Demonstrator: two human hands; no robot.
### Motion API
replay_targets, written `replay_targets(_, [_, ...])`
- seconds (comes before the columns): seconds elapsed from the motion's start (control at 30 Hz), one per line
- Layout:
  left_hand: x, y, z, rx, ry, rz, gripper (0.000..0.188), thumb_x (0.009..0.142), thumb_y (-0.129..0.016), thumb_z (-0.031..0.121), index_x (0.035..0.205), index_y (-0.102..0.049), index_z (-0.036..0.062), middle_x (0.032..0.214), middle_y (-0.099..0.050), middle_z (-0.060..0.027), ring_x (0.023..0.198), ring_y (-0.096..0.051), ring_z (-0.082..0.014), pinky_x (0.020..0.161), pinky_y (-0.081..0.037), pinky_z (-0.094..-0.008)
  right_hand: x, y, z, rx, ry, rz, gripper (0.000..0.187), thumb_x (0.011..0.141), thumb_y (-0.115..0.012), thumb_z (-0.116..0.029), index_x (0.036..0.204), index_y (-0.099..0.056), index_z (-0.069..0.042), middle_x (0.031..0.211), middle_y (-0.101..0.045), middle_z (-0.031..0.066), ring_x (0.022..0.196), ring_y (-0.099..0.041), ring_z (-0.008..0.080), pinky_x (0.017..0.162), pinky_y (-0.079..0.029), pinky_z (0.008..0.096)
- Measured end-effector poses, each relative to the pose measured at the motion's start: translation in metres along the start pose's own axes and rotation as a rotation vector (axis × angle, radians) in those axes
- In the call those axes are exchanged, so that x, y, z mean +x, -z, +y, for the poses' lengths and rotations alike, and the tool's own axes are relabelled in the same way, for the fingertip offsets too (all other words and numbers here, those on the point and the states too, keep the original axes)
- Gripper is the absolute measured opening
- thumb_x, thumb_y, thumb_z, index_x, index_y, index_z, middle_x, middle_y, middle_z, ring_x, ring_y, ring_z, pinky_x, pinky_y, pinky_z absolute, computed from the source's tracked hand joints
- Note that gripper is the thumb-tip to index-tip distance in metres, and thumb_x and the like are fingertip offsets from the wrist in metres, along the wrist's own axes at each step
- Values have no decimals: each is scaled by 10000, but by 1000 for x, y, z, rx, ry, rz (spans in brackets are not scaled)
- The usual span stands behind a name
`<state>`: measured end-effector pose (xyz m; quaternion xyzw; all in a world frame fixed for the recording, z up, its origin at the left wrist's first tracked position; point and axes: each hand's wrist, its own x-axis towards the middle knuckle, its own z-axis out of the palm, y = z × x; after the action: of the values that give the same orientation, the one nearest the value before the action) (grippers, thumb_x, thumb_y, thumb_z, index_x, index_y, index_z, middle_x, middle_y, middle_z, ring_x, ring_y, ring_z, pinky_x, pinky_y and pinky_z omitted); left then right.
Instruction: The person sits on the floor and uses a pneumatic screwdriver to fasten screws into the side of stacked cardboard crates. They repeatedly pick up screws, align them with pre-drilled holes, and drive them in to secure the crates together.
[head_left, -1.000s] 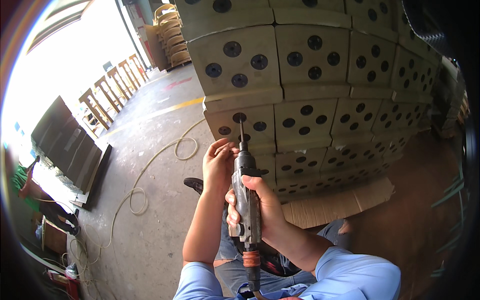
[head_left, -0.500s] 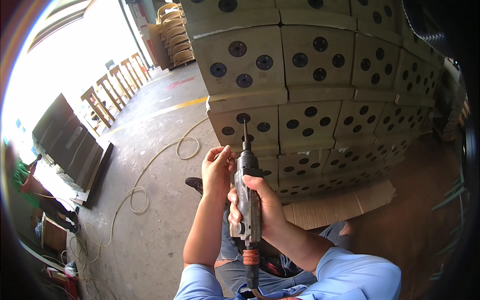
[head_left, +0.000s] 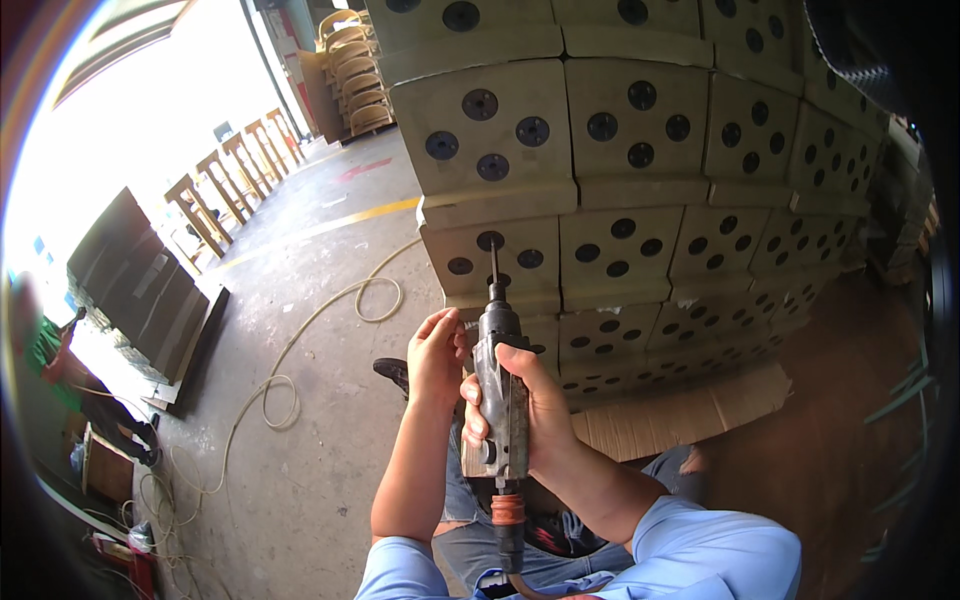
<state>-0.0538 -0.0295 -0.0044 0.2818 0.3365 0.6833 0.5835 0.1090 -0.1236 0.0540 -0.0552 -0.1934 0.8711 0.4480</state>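
My right hand is wrapped round the body of a worn metal air screwdriver. Its long thin bit points away from me, overlapping one dark round disc on a beige block's face; whether the tip touches it I cannot tell. An orange-red collar and a hose sit at the tool's rear. Just left of the tool's nose is my left hand, thumb and fingers pinched together. Anything between those fingertips is too small to make out. In front rises a stack of beige blocks, their faces set with dark discs.
A pale hose loops across the concrete floor at left. Flattened cardboard lies under the stack's near edge. Wrapped grey sheets stand on a pallet, and stacked wooden chair parts at the back. A person in green stands far left.
My left hand has shifted slightly down, its fingers curling closer together. The screwdriver sits a little further right in the picture, still in my right hand.
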Motion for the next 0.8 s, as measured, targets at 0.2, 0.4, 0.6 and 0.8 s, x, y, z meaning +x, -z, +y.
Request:
replay_targets(0.2, [-6,-9,0,-29,14,32,258,985,-670,63,1215,-650,-50,886,-662,-48,777,-599,-119,684,-493,-255,1,-2,-1,-72,6,21,413,1001,-597,-444,1213,-509,-101,842,-606,88,578,-635,214,577,-529,379])
replay_targets(0.4, [-8,-10,-2,-62,13,53,260,1013,-634,70,1243,-644,-51,917,-666,-54,796,-604,-123,701,-507,-257,4,2,-3,-54,-13,13,397,1002,-594,-433,1190,-475,-104,837,-600,82,578,-634,214,578,-525,381])
replay_targets(0.6, [-5,4,-7,-95,-21,-9,231,1056,-595,148,1192,-655,-28,905,-663,-45,799,-615,-122,701,-522,-253,4,-1,-4,-72,8,27,359,1001,-594,-429,1104,-496,-99,831,-602,84,574,-637,216,576,-526,383])
replay_targets(0.8, [-10,3,-4,-120,-17,-3,215,1068,-585,216,1066,-647,10,892,-676,-53,776,-622,-126,698,-532,-253,4,-2,-5,-60,14,21,374,1007,-589,-440,1121,-504,-95,833,-612,92,565,-634,217,578,-527,384])
